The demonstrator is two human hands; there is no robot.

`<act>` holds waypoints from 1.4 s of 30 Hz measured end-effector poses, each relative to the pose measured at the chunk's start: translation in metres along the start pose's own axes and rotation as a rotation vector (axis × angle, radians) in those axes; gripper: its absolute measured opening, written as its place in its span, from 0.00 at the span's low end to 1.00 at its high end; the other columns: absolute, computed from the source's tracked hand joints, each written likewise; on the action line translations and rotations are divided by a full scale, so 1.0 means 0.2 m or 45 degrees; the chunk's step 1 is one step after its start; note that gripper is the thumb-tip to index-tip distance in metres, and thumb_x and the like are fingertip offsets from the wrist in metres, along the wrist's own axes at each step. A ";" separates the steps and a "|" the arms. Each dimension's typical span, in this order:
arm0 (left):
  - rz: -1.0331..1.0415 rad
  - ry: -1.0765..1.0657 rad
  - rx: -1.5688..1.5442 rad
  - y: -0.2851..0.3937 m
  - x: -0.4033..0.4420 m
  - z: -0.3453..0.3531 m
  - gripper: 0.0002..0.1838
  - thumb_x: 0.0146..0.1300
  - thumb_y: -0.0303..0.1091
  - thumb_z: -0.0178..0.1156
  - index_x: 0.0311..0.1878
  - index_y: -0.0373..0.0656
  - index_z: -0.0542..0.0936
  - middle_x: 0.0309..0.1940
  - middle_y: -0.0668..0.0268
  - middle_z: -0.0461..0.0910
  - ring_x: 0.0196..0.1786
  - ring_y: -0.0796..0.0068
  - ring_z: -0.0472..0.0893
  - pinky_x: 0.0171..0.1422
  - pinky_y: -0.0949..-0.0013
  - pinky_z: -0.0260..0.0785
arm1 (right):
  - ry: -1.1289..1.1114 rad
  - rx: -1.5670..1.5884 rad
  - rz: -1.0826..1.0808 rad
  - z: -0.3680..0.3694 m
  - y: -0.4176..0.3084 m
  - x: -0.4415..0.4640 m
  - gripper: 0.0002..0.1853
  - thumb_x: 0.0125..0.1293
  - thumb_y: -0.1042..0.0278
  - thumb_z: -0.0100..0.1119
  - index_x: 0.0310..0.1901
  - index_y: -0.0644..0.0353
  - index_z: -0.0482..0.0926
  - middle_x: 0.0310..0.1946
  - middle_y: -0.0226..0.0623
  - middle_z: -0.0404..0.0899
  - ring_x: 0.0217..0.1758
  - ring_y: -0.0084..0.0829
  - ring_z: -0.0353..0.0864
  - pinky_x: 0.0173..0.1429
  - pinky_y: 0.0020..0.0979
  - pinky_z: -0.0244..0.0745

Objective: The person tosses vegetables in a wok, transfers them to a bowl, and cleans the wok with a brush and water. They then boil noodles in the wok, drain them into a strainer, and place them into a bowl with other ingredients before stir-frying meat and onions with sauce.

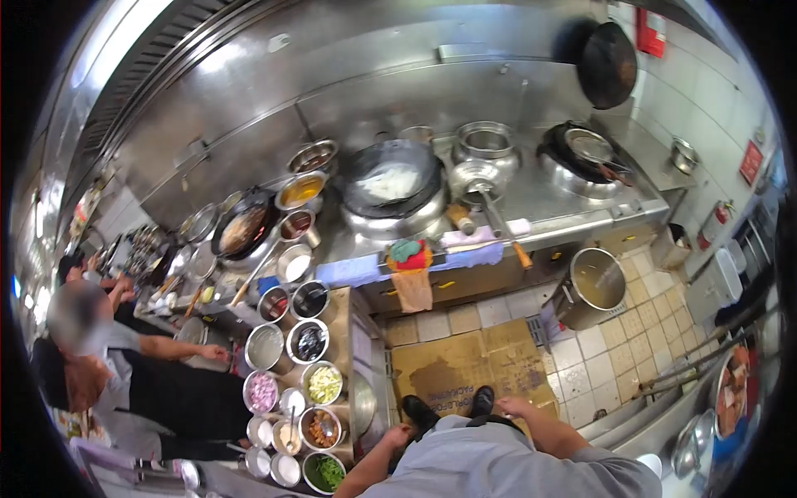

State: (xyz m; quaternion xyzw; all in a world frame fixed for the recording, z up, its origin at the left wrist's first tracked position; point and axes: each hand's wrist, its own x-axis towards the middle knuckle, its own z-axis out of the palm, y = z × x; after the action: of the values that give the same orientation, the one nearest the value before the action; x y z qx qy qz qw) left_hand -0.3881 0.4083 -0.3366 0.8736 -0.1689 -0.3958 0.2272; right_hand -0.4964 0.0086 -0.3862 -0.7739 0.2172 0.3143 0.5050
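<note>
My left hand hangs low beside my waist, near the bowls of ingredients, its fingers curled in with nothing visible in them. On the other side of my body, my right hand is held above the cardboard, also loosely closed and showing no object. Closest to my left hand are a bowl of brown pieces and a bowl of chopped greens. A large wok with whitish contents sits on the stove ahead.
A tall metal pot stands on the tiled floor. Folded cloths lie along the stove's front edge. A ladle sticks out past it. At the left, a co-worker reaches toward the counter. Another wok holds food.
</note>
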 end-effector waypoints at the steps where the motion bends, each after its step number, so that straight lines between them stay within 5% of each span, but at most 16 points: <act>1: 0.039 -0.026 0.013 0.04 0.02 -0.01 0.20 0.60 0.47 0.49 0.48 0.44 0.78 0.45 0.54 0.78 0.49 0.59 0.78 0.52 0.63 0.69 | 0.030 0.023 -0.083 0.03 -0.03 0.02 0.21 0.64 0.47 0.48 0.51 0.51 0.76 0.32 0.35 0.79 0.27 0.26 0.76 0.29 0.28 0.71; 3: -0.051 0.091 -0.407 0.11 0.02 -0.06 0.16 0.60 0.42 0.52 0.45 0.42 0.79 0.40 0.58 0.80 0.43 0.66 0.79 0.48 0.67 0.70 | -0.016 -0.103 -0.201 0.03 -0.03 0.09 0.18 0.63 0.55 0.50 0.53 0.49 0.75 0.29 0.35 0.79 0.25 0.25 0.73 0.26 0.27 0.69; 7: -0.136 0.027 -0.495 -0.05 0.13 0.00 0.14 0.60 0.40 0.53 0.43 0.42 0.79 0.37 0.62 0.81 0.39 0.72 0.79 0.45 0.70 0.70 | -0.156 -0.204 -0.009 -0.06 -0.19 -0.04 0.19 0.61 0.64 0.51 0.55 0.46 0.74 0.28 0.35 0.79 0.23 0.24 0.71 0.23 0.27 0.67; 9: -0.334 -0.233 -0.352 -0.15 0.17 0.01 0.14 0.60 0.40 0.53 0.42 0.41 0.79 0.37 0.62 0.81 0.39 0.71 0.79 0.46 0.69 0.70 | -0.062 0.003 0.068 -0.11 -0.19 -0.08 0.23 0.58 0.71 0.51 0.57 0.44 0.73 0.28 0.34 0.78 0.21 0.23 0.69 0.21 0.27 0.64; 11: -0.326 -0.030 -0.367 -0.15 0.07 0.02 0.15 0.59 0.41 0.52 0.43 0.42 0.79 0.39 0.60 0.81 0.41 0.68 0.80 0.46 0.66 0.70 | -0.051 -0.029 -0.013 -0.12 0.03 0.02 0.22 0.59 0.69 0.49 0.57 0.44 0.72 0.26 0.32 0.76 0.20 0.22 0.68 0.19 0.26 0.62; 13: -0.160 -0.081 0.182 -0.15 0.03 -0.02 0.17 0.59 0.43 0.52 0.45 0.43 0.79 0.41 0.58 0.81 0.43 0.66 0.80 0.45 0.63 0.71 | -0.116 0.210 0.141 -0.19 0.02 -0.09 0.19 0.62 0.66 0.47 0.56 0.45 0.72 0.24 0.29 0.73 0.21 0.23 0.69 0.20 0.26 0.63; 16: -0.383 -0.100 -0.359 -0.42 0.14 0.18 0.19 0.59 0.44 0.51 0.46 0.43 0.78 0.42 0.57 0.80 0.44 0.64 0.80 0.45 0.63 0.72 | -0.069 0.206 0.284 -0.22 0.11 -0.17 0.19 0.63 0.63 0.45 0.56 0.45 0.71 0.28 0.30 0.75 0.25 0.24 0.72 0.23 0.28 0.66; 19: -0.421 -0.102 -0.123 -0.19 -0.04 0.06 0.19 0.59 0.45 0.50 0.48 0.43 0.78 0.41 0.56 0.80 0.44 0.63 0.80 0.47 0.64 0.71 | 0.003 0.203 0.487 -0.19 0.20 -0.21 0.18 0.66 0.57 0.42 0.56 0.46 0.70 0.34 0.32 0.77 0.30 0.26 0.76 0.28 0.31 0.70; 22: -0.456 0.021 -0.372 -0.06 -0.10 0.04 0.19 0.59 0.45 0.50 0.48 0.45 0.78 0.40 0.56 0.80 0.43 0.63 0.80 0.47 0.64 0.71 | -0.032 0.018 0.404 -0.16 0.22 -0.28 0.19 0.66 0.54 0.41 0.56 0.46 0.70 0.41 0.34 0.78 0.36 0.30 0.79 0.34 0.36 0.74; 28: -0.174 -0.030 -0.124 -0.20 0.10 0.10 0.18 0.60 0.44 0.51 0.48 0.47 0.78 0.37 0.61 0.81 0.38 0.68 0.80 0.43 0.66 0.72 | 0.049 0.094 0.406 -0.11 0.08 -0.25 0.18 0.65 0.53 0.41 0.45 0.54 0.75 0.37 0.36 0.80 0.33 0.28 0.82 0.27 0.34 0.77; 31: -0.259 -0.137 -0.305 -0.22 0.17 0.09 0.17 0.60 0.44 0.50 0.47 0.46 0.78 0.37 0.62 0.81 0.39 0.69 0.80 0.44 0.67 0.71 | 0.061 0.094 0.316 -0.11 0.01 -0.19 0.17 0.64 0.54 0.42 0.42 0.55 0.76 0.34 0.33 0.80 0.29 0.27 0.80 0.25 0.33 0.74; 34: -0.321 0.001 -0.403 -0.10 0.08 0.00 0.16 0.61 0.43 0.50 0.45 0.45 0.78 0.35 0.64 0.81 0.36 0.70 0.80 0.42 0.67 0.71 | -0.014 0.162 0.367 -0.14 -0.02 -0.11 0.17 0.65 0.56 0.46 0.53 0.47 0.74 0.36 0.32 0.79 0.32 0.26 0.79 0.30 0.32 0.72; 42: -0.310 -0.019 -0.573 -0.18 0.01 0.02 0.15 0.60 0.42 0.53 0.44 0.44 0.78 0.32 0.65 0.80 0.32 0.72 0.78 0.38 0.67 0.71 | 0.029 0.145 0.314 -0.17 -0.03 -0.14 0.14 0.64 0.55 0.47 0.47 0.49 0.76 0.32 0.29 0.78 0.28 0.24 0.77 0.27 0.30 0.70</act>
State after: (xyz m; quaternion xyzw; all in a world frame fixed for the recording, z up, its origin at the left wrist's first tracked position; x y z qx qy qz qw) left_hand -0.3857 0.4366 -0.3588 0.8120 0.0283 -0.4545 0.3652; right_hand -0.5026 -0.0195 -0.3532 -0.7149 0.3340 0.3523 0.5032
